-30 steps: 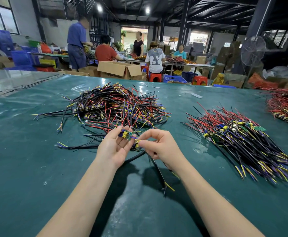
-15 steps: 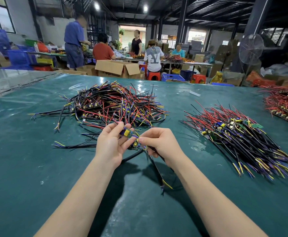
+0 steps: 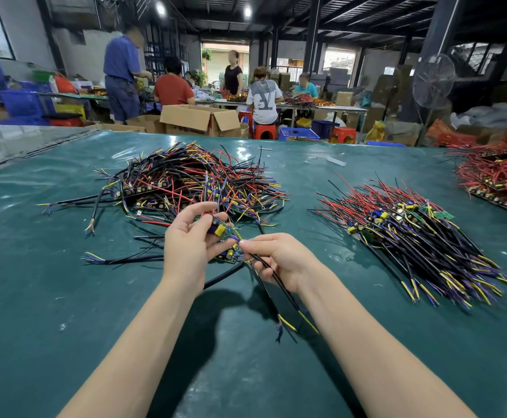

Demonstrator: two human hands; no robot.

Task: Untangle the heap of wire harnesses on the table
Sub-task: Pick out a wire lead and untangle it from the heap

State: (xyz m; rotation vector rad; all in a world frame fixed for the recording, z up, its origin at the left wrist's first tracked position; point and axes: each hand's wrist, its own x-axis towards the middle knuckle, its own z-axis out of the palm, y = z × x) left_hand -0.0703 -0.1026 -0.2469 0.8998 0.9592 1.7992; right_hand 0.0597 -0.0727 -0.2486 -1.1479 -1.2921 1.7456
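Wire harnesses lie heaped on the green table. Just in front, the left hand grips one small board while the right hand pinches its black lead. Separation appears under way; next, the lead likely needs drawing clear before joining the sorted pile.

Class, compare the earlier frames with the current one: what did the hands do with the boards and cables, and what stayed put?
The right hand has taken one black cable into its curled grip; earlier the cables hung loose below it. Its fingertips still pinch wires at the small circuit boards, which the left hand still grips. The tangled heap and sorted pile stayed put.
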